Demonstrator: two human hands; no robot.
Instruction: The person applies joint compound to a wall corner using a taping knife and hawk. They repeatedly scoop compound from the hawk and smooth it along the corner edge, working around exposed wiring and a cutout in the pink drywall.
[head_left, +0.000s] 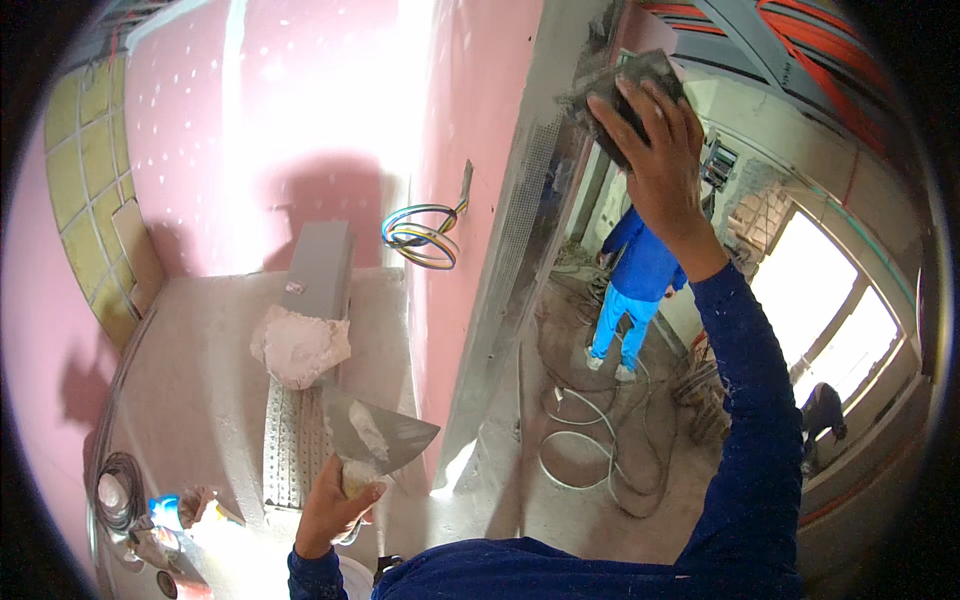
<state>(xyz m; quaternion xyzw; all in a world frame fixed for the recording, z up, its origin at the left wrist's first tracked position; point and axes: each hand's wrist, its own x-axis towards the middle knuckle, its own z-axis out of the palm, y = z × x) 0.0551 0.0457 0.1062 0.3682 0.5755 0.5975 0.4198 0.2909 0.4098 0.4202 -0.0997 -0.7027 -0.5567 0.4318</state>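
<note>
Steel-grey, fan-shaped putty knife point(405, 442) is in the person's left hand point(335, 508): fingers curled round its pale handle, blade flaring up and right beyond the fingertips. Whitish streak of paste point(368, 432) on the blade. Right hand point(655, 165) is up high: fingers spread over the back of a dark grey, dusty rectangular slab point(655, 72), holding it at the upper end of the grey-coated wall edge point(505, 270). Thumb hidden; can't tell if the slab is pad or blade. Pale mesh strip point(535, 160) runs down that edge, below and left of the right fingers. Between the two hands, a loop of multicoloured wires point(425, 262) sticks out of the pink board wall point(490, 90). Above the left fingers: pinkish lump of plaster point(300, 348) at the near end of a long grey box-shaped beam point(320, 250). Perforated metal profile point(288, 440) left of the knife. Well below the right fingers: co-worker point(635, 265) in blue, pale hose point(545, 460) looped on the floor.
</note>
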